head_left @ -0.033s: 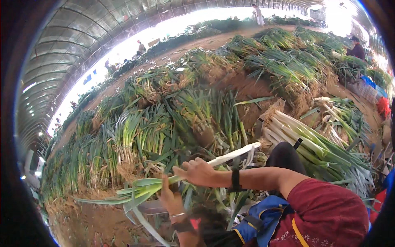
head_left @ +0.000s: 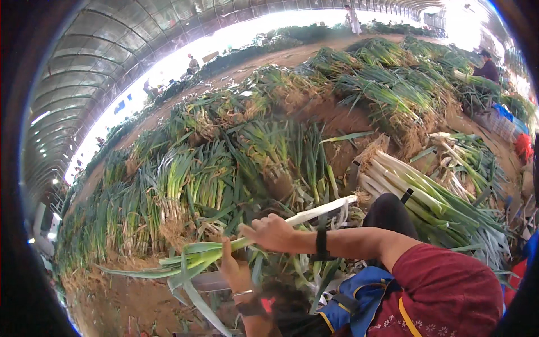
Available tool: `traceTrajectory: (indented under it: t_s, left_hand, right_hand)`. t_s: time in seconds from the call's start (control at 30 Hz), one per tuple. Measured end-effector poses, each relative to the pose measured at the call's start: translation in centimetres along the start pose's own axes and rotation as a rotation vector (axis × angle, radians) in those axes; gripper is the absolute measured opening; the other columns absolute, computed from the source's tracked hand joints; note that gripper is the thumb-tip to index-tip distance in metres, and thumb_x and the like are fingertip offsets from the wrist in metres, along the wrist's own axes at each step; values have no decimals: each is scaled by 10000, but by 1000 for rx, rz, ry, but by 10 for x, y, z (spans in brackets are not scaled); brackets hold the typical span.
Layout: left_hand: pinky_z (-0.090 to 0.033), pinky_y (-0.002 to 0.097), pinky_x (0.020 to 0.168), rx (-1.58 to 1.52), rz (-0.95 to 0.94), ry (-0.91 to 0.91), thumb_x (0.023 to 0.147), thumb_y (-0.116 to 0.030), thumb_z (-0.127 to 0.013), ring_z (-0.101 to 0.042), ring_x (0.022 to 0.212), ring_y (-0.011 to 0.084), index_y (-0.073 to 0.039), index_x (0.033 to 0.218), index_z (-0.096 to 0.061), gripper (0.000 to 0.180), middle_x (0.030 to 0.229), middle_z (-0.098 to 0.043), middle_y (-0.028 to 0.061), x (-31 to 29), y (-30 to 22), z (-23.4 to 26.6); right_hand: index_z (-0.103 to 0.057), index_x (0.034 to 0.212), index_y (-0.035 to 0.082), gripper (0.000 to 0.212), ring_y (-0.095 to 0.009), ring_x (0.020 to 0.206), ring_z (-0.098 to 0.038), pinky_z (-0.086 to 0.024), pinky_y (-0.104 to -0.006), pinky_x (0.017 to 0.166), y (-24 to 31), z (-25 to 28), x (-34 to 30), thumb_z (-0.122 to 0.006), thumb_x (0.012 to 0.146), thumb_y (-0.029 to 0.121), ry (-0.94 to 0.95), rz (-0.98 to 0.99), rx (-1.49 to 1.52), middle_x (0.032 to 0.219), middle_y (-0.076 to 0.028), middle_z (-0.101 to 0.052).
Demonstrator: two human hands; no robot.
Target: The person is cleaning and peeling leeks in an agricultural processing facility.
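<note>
A long green onion (head_left: 320, 212) lies slantwise across both hands, its white stalk pointing right and its green leaves spreading to the left. My left hand (head_left: 236, 273) is closed round it where the leaves begin to fan out. Just right of that, my right hand (head_left: 273, 232) grips the upper stalk, its fingers bent over it. Thin pale strips of peel hang near the white end. One long leaf (head_left: 202, 306) droops below my left hand. The palm sides of both hands are hidden.
A pile of white-stalked green onions (head_left: 432, 202) lies right of my knee (head_left: 390, 213). Rows of unpeeled onions with roots (head_left: 191, 185) stretch ahead and left over brown soil (head_left: 112, 297). Another person (head_left: 487, 68) is at the far right, near a red bag (head_left: 523, 146).
My right hand has shifted very slightly to the right along the stalk, away from my left hand. The onion and my left hand stay nearly in place.
</note>
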State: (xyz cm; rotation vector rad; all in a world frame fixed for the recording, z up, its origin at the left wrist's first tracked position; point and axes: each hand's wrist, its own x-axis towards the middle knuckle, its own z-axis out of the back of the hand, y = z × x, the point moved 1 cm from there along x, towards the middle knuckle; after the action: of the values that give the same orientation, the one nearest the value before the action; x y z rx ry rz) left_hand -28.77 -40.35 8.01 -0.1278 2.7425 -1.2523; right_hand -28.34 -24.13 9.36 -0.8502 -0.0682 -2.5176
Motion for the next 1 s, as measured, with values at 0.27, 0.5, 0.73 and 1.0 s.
traceTrajectory:
  t_s: [0.27,0.5,0.73,1.0]
  left_hand:
    - [-433,319,649,-263,8,-80,898,-320,-586,-485,663,157,-60,815,-466,298,695,-486,39,14,4,-10]
    - [-410,265,606,-341,-240,-80,903,-307,-581,-428,623,124,-98,819,-457,257,666,-419,6,16,-57,12]
    - [-397,266,551,-381,-341,-217,929,-272,-539,-402,577,117,-86,893,-423,222,653,-368,-9,38,-73,78]
    - [-424,265,584,-405,-450,-201,927,-295,-537,-439,567,88,-77,932,-494,221,653,-417,-31,33,-89,82]
  right_hand:
    - [-509,930,81,167,-289,608,-649,-505,-405,494,-13,-20,-10,-554,808,185,243,-74,248,695,-86,-614]
    - [-533,924,101,147,-302,688,-654,-496,-450,542,-45,-13,-18,-559,800,175,400,-186,362,778,-112,-639]
    - [-581,951,183,136,-316,709,-640,-484,-405,574,-175,-53,-110,-560,817,170,445,-305,68,760,-92,-634]
    - [-507,1182,121,442,-339,956,-598,-471,-441,753,-184,-19,-99,-575,805,342,893,-712,171,973,-168,-632]
